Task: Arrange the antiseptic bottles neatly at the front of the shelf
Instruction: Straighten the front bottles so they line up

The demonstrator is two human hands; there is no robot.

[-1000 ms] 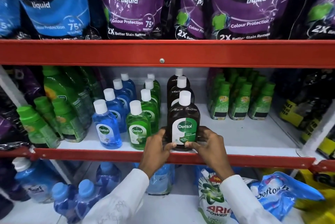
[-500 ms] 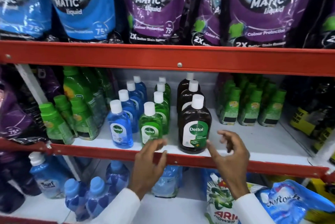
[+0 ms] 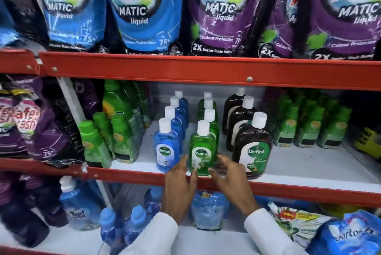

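Risk as I see it: my spread, empty fingers (image 3: 218, 162) closing unevenly on the green Dettol bottle (image 3: 203, 151) at centre frame could topple it off the shelf edge (image 3: 288, 190).

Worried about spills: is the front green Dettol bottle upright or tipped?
Upright. The front green Dettol bottle stands on the shelf, white cap on top, label facing forward.

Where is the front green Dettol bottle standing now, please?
In the head view, the front green bottle stands at the front edge of the middle shelf, between the blue bottle and the brown bottle, with both hands around its base.
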